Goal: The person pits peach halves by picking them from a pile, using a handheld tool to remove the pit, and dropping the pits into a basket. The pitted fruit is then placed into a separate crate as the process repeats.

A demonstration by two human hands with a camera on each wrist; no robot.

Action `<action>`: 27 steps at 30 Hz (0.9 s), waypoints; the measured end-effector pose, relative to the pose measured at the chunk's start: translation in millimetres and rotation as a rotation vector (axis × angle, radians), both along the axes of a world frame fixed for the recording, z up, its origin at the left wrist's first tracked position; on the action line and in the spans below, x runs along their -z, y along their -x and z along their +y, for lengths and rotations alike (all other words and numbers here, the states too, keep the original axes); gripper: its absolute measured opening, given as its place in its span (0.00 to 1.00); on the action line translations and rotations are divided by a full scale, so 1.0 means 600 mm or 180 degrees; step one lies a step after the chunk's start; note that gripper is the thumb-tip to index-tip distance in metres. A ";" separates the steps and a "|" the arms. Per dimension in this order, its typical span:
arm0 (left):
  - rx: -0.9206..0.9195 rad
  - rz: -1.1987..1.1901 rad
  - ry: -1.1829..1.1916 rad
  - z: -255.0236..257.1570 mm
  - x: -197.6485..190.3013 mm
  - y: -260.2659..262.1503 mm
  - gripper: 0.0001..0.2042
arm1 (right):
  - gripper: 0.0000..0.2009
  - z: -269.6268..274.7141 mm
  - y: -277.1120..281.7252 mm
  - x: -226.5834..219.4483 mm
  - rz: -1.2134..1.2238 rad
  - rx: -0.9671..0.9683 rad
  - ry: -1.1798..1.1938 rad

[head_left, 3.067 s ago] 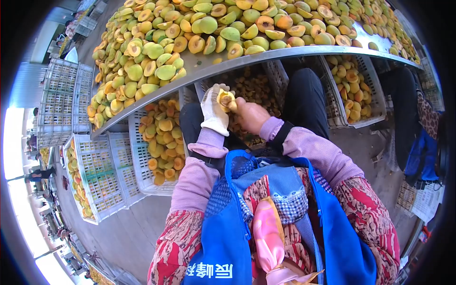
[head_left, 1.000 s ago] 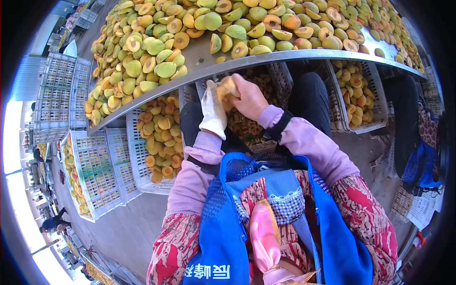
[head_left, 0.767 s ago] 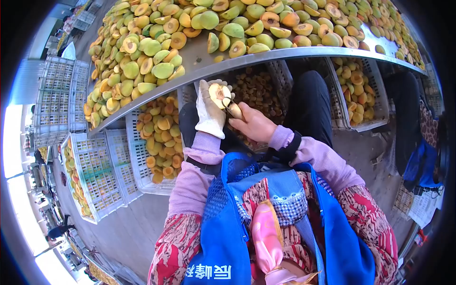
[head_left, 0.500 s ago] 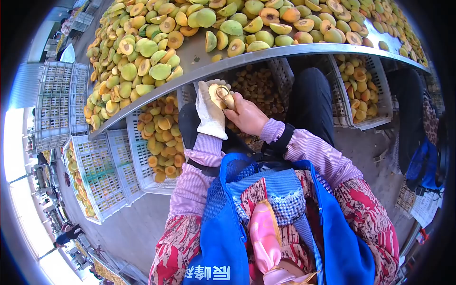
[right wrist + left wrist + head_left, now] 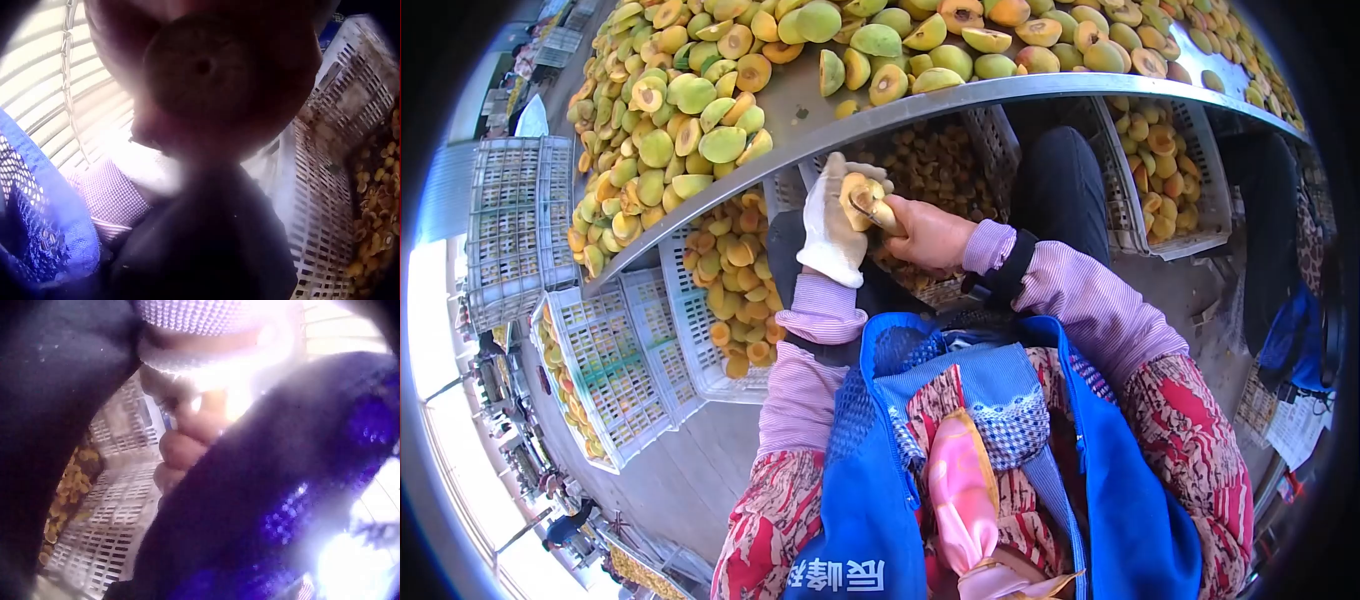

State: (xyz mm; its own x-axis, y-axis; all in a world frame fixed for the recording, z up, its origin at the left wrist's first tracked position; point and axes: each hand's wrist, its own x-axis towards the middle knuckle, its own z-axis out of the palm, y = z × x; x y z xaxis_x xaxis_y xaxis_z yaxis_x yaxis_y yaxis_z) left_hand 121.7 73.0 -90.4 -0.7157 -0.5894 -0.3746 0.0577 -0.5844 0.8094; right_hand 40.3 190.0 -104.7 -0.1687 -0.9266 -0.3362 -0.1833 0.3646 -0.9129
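Note:
My left hand, in a pale work glove, holds a halved peach with its cut face up. The bare right hand grips a pitting tool by its short wooden handle. The tool's thin curved metal loop is at the middle of the cut face. In the right wrist view the round handle end shows in dark shadow against the right hand. Bare curled fingers appear in the left wrist view, where the peach is hidden.
A metal table edge crosses in front, with many peach halves heaped behind it. Crates stand beneath it: one of scooped pieces between the knees, others of peach halves left and right. Stacked crates stand farther left.
The hands blur together one second ago; then a pale cut peach face shows in the glove, and the tool's loop goes into its middle. Both hands have shifted slightly left.

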 end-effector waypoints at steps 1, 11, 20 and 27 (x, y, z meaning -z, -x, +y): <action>0.0321 -0.0037 -0.0011 -0.008 0.011 -0.002 0.19 | 0.15 0.005 0.001 0.030 0.0277 -0.0031 0.0482; 0.0208 0.0053 0.1238 0.014 0.007 -0.006 0.12 | 0.10 0.019 0.022 -0.074 -0.0777 -0.0403 -0.1058; 0.1027 0.0569 0.1013 0.002 -0.019 -0.021 0.21 | 0.06 0.040 0.008 -0.075 -0.3357 -0.0238 -0.1139; 0.0490 0.0009 0.0400 0.009 0.010 -0.002 0.22 | 0.15 0.025 -0.002 -0.002 0.1116 -0.0106 -0.0114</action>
